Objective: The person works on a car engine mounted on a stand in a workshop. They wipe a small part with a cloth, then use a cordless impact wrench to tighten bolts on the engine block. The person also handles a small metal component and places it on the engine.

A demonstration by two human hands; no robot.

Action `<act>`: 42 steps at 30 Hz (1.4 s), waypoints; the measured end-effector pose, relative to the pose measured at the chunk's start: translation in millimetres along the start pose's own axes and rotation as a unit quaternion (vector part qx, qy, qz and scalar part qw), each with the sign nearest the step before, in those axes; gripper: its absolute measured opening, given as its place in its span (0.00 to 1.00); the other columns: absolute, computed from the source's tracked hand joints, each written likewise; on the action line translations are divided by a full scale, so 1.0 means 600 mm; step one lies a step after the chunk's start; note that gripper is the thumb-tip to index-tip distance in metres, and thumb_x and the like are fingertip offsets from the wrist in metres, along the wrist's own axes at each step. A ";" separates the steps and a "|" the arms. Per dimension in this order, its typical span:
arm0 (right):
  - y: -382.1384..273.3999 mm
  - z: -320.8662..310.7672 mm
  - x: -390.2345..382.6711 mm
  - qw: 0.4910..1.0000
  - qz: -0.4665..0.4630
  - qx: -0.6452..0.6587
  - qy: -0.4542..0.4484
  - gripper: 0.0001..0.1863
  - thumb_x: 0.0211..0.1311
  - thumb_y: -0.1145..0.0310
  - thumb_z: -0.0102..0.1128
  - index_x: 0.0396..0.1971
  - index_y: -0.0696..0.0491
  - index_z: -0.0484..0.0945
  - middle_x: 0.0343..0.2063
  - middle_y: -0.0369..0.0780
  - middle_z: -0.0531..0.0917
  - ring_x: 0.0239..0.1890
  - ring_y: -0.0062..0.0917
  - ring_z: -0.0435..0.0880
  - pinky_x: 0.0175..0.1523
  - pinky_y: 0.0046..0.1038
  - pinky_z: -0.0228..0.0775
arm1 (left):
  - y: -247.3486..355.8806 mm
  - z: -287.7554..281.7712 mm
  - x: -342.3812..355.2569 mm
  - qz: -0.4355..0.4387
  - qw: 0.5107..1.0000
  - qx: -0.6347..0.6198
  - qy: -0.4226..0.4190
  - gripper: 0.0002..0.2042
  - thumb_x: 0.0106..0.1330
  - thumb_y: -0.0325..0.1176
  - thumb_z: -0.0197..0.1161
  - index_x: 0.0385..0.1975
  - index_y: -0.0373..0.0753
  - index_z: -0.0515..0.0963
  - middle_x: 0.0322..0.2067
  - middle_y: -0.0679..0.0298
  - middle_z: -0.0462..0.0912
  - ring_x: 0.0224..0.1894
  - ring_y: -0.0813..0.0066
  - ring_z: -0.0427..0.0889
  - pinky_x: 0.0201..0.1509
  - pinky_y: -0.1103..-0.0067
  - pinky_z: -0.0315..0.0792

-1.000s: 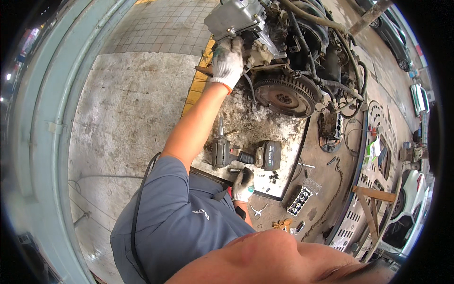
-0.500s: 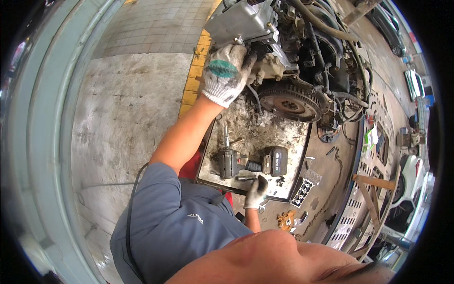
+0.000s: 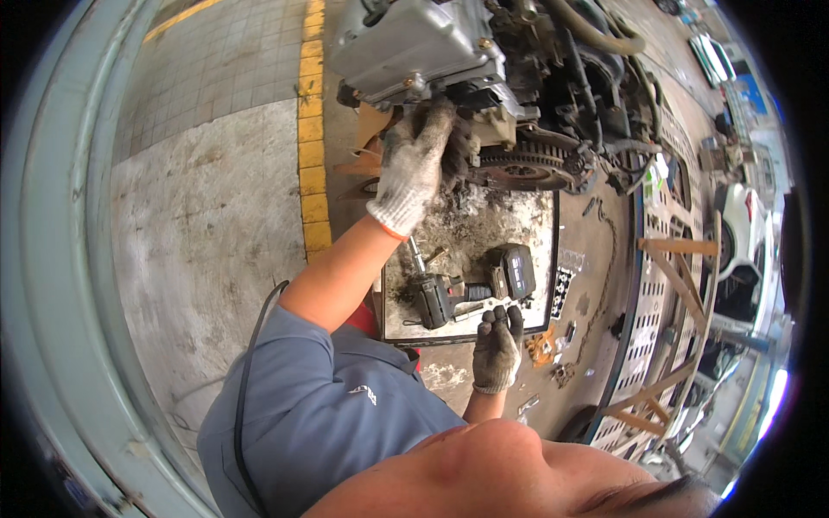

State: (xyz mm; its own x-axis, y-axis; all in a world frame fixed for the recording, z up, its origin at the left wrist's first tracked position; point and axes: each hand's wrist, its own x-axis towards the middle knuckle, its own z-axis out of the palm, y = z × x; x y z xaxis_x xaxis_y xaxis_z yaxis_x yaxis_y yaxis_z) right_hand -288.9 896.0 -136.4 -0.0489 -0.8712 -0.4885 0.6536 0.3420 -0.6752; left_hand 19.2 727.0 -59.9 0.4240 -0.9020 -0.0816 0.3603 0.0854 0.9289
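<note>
My left hand (image 3: 413,164), in a grimy white knit glove, reaches up beneath the silver metal pan (image 3: 414,52) of an engine. Its thumb points upward and its darkened fingers curl in among the parts; whatever they grip is hidden. Over the near right edge of the work table, my right hand (image 3: 497,350) shows a blackened glove palm with the fingers bent and apart. Just past its fingertips lies a slim silver tool (image 3: 471,313), perhaps a wrench. Whether the fingers touch it I cannot tell. Beside it rests a black cordless impact wrench (image 3: 436,298) with a long socket.
A toothed flywheel (image 3: 518,173) sits on the engine's near side, above the oil-stained table (image 3: 414,332). Hoses (image 3: 596,30) run over the engine. To the right stand a slotted metal platform (image 3: 635,337) and a wooden frame (image 3: 682,246). A pale post (image 3: 52,259) rises at the left.
My left hand has turned, hiding the green patch on its glove, and stays under the pan. My right hand has drawn back and right, its palm now showing. The whole view has shifted.
</note>
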 end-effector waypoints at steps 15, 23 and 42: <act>-0.023 -0.017 -0.042 0.997 -0.068 0.012 -0.035 0.14 0.71 0.74 0.61 0.55 0.50 0.79 0.48 0.40 0.84 0.46 0.29 0.84 0.50 0.33 0.80 | 0.017 0.043 0.002 -0.107 0.930 -0.344 0.067 0.07 0.73 0.33 0.61 0.47 0.42 0.79 0.36 0.61 0.82 0.35 0.65 0.81 0.36 0.71 0.79; -0.020 -0.013 -0.030 0.994 -0.075 -0.014 -0.081 0.18 0.70 0.74 0.63 0.59 0.54 0.75 0.45 0.42 0.85 0.40 0.27 0.84 0.48 0.29 0.79 | 0.034 0.026 -0.049 -0.144 0.918 -0.345 -0.135 0.15 0.75 0.45 0.58 0.40 0.38 0.78 0.32 0.64 0.82 0.27 0.76 0.74 0.25 0.81 0.66; -0.094 0.176 0.019 0.926 -0.275 -0.258 -0.027 0.15 0.65 0.80 0.68 0.50 0.62 0.82 0.44 0.42 0.88 0.45 0.23 0.86 0.53 0.26 0.80 | -0.025 0.072 -0.149 -0.221 0.864 0.041 -0.451 0.24 0.80 0.46 0.51 0.64 0.32 0.72 0.45 0.62 0.84 0.43 0.77 0.82 0.46 0.79 0.78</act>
State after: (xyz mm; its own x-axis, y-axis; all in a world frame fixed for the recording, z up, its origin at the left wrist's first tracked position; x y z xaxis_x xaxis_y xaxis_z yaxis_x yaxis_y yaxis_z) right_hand -246.8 829.8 -45.5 -0.2206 -0.9750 0.0269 0.0924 -0.0483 -0.9945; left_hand -60.3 788.1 -51.1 -0.5733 -0.8048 -0.1539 0.2454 -0.3478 0.9049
